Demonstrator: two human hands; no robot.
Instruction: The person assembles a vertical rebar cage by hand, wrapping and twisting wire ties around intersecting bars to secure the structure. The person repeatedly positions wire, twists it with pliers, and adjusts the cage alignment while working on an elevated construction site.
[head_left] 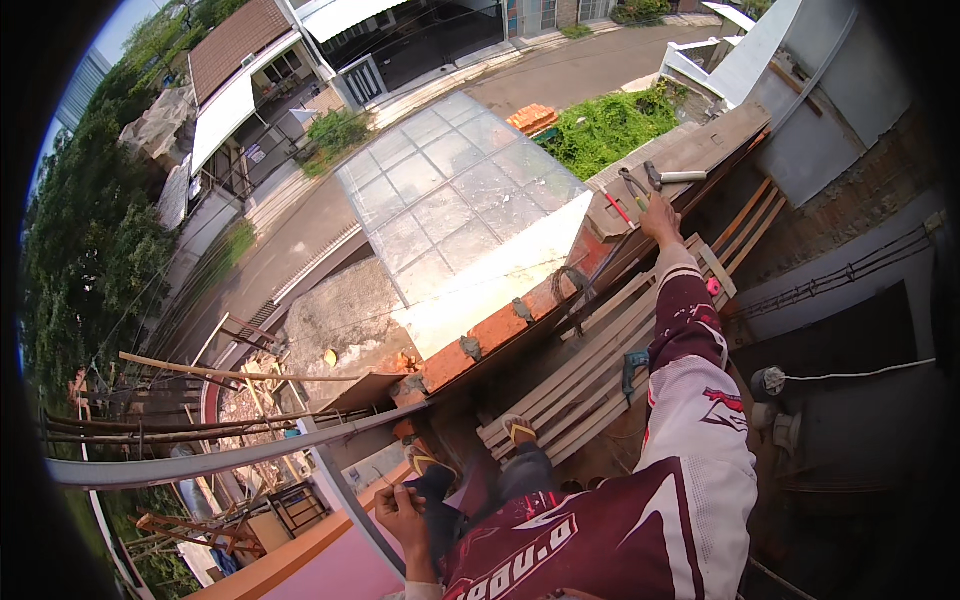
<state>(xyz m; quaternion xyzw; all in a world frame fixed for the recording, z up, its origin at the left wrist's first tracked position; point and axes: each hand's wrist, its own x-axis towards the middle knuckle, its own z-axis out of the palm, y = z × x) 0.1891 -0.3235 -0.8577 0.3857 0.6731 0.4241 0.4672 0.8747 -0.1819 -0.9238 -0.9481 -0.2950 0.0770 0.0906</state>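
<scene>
Down by my lap, my left hand [402, 503] is curled shut on a dark cloth [437, 497]. Past my sandals [517, 430] and the planks [590, 375], my right hand [660, 215] rests fingers-down on the ledge [700, 150], touching the pliers [634, 187]; the hammer [675, 177] lies beyond. No tool lifted yet, I'd say; all the work remains

Red-handled pliers [629, 190] lying flat on the wooden board [690, 150], grey-headed hammer [672, 177] just beside (right hand [660, 215] touching).
</scene>
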